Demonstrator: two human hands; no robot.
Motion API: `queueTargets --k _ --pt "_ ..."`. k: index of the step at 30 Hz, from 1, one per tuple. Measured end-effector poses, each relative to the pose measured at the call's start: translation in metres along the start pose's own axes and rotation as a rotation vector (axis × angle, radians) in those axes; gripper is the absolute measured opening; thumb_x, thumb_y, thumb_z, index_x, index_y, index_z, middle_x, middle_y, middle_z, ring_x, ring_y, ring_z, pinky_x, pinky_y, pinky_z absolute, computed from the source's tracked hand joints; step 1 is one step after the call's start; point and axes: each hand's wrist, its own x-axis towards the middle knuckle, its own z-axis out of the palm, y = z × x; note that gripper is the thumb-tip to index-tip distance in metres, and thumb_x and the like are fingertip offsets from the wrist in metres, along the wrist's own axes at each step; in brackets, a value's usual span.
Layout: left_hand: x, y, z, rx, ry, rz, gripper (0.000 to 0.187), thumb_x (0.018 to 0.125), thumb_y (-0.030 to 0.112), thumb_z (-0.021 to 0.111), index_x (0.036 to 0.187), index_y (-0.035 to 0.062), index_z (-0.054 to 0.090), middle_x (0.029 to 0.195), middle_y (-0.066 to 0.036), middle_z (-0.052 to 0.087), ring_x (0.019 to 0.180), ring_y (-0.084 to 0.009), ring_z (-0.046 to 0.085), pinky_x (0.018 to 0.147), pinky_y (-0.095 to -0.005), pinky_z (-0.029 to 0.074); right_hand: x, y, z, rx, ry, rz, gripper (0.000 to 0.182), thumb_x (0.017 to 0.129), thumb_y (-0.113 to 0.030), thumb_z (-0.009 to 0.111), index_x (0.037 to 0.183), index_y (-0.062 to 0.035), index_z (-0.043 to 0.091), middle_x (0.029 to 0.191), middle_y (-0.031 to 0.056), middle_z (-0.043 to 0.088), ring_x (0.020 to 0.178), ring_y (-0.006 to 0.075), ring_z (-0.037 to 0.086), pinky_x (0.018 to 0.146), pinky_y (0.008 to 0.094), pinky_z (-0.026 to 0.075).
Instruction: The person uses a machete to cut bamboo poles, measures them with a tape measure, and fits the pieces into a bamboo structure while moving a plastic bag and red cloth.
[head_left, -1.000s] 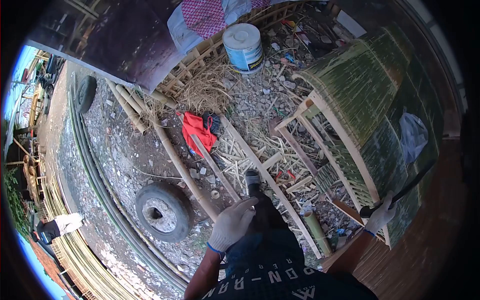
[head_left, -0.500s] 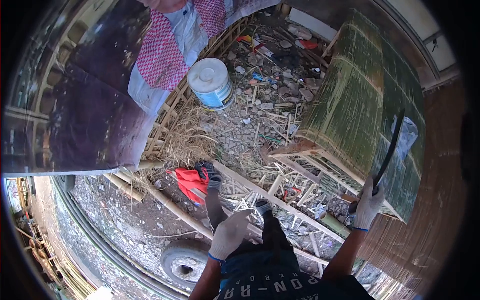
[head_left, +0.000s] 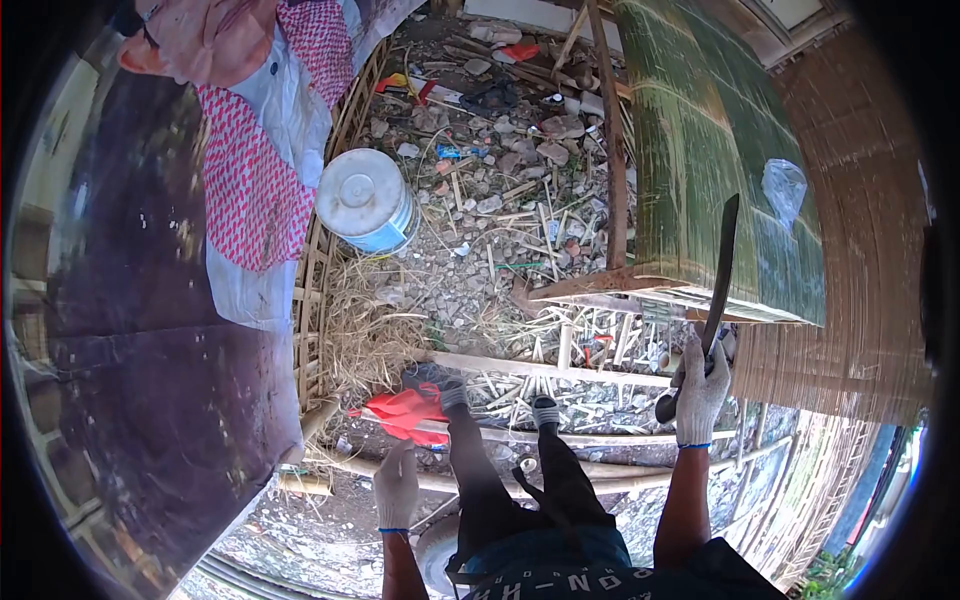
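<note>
My right hand point(head_left: 702, 392), in a pale knitted glove with a blue cuff, grips a machete by its handle. The long dark curved blade of the machete point(head_left: 722, 265) points up, in front of the green split-bamboo panel point(head_left: 690, 170). A clear plastic piece point(head_left: 785, 190) lies on that panel. My left hand point(head_left: 397, 483), gloved the same way, hangs low beside my legs, below the red cloth point(head_left: 408, 412). Its fingers look bent together, but what is between them, if anything, cannot be made out.
A white-lidded bucket point(head_left: 362, 200) stands on rubble at the left. Straw point(head_left: 365, 320) lies below it. A wooden beam point(head_left: 560, 368) crosses before my feet. Cloths point(head_left: 250, 185) hang over the dark sheet point(head_left: 165, 400). Bamboo poles point(head_left: 610, 478) run beneath my legs.
The view has turned, and the bamboo panel appears more upright. My left hand has dropped lower and to the left, its fingers now bent. The machete has swung more upright, still in my right hand.
</note>
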Motion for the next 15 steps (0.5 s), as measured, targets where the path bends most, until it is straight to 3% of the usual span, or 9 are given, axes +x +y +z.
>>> queueTargets --k 3,4,7,8,10,11,13,15 --pt "0.006 -0.008 -0.02 0.087 -0.012 0.012 0.037 0.104 0.03 0.056 0.127 0.0038 0.071 0.113 -0.021 0.075 0.106 -0.031 0.074 0.093 -0.0399 0.055 -0.01 -0.002 -0.003 0.041 0.008 0.036 0.039 0.104 -0.019 0.06 0.139 -0.0023 0.062 0.067 -0.0059 0.05 0.055 0.0026 0.045 0.05 0.023 0.035" --pt "0.008 0.005 -0.025 0.055 -0.048 -0.036 0.039 0.105 0.03 0.055 0.127 0.002 0.07 0.116 -0.021 0.075 0.108 -0.0311 0.073 0.096 -0.0403 0.054 -0.017 -0.011 -0.002 0.064 -0.004 0.102 0.039 0.104 -0.019 0.06 0.139 -0.0025 0.062 0.067 -0.0059 0.05 0.055 0.0026 0.046 0.05 0.023 0.036" --pt "0.022 0.019 -0.016 0.039 -0.068 0.112 0.041 0.106 0.03 0.054 0.127 -0.0011 0.07 0.122 -0.021 0.073 0.113 -0.0313 0.07 0.101 -0.0388 0.051 -0.04 -0.002 0.001 0.099 0.01 0.135 0.041 0.101 -0.018 0.063 0.139 -0.0025 0.063 0.067 -0.0079 0.05 0.056 0.0028 0.045 0.05 0.0246 0.035" --pt "0.027 0.029 -0.009 -0.013 -0.109 0.079 0.042 0.106 0.028 0.051 0.128 -0.0049 0.068 0.126 -0.02 0.072 0.119 -0.0299 0.067 0.106 -0.0374 0.048 -0.049 0.004 0.003 0.126 -0.019 0.121 0.041 0.1 -0.02 0.065 0.138 -0.0032 0.064 0.066 -0.0087 0.048 0.056 0.0023 0.042 0.05 0.025 0.032" --pt "0.029 0.062 0.007 -0.116 -0.198 0.157 0.042 0.106 0.026 0.05 0.127 -0.0061 0.068 0.127 -0.019 0.072 0.121 -0.0284 0.067 0.107 -0.0367 0.047 -0.07 0.011 0.005 0.116 -0.052 0.111 0.042 0.099 -0.022 0.068 0.136 -0.0023 0.064 0.062 -0.0063 0.047 0.056 0.0033 0.041 0.05 0.0271 0.033" --pt "0.03 0.085 0.018 -0.172 -0.235 0.187 0.042 0.106 0.024 0.049 0.127 -0.0067 0.068 0.127 -0.019 0.072 0.121 -0.0276 0.066 0.107 -0.0364 0.047 -0.079 0.001 0.003 0.09 -0.081 0.148 0.042 0.098 -0.023 0.069 0.136 -0.0037 0.065 0.062 -0.003 0.052 0.057 0.0047 0.045 0.052 0.0293 0.038" --pt "0.021 0.143 0.032 -0.081 -0.38 0.247 0.043 0.107 0.021 0.045 0.133 -0.0096 0.061 0.13 -0.02 0.068 0.123 -0.0274 0.065 0.11 -0.0371 0.048 -0.094 0.003 -0.002 0.088 -0.127 0.162 0.046 0.096 -0.026 0.072 0.136 -0.0036 0.064 0.062 0.0005 0.055 0.057 0.008 0.051 0.056 0.0326 0.047" --pt "0.005 0.181 0.049 -0.072 -0.471 0.326 0.043 0.107 0.021 0.044 0.134 -0.0091 0.06 0.132 -0.02 0.067 0.125 -0.0274 0.064 0.111 -0.0378 0.047 -0.107 0.01 -0.011 0.131 -0.149 0.148 0.048 0.096 -0.026 0.072 0.137 -0.0025 0.062 0.064 0.0039 0.058 0.058 0.0102 0.056 0.057 0.0329 0.048"
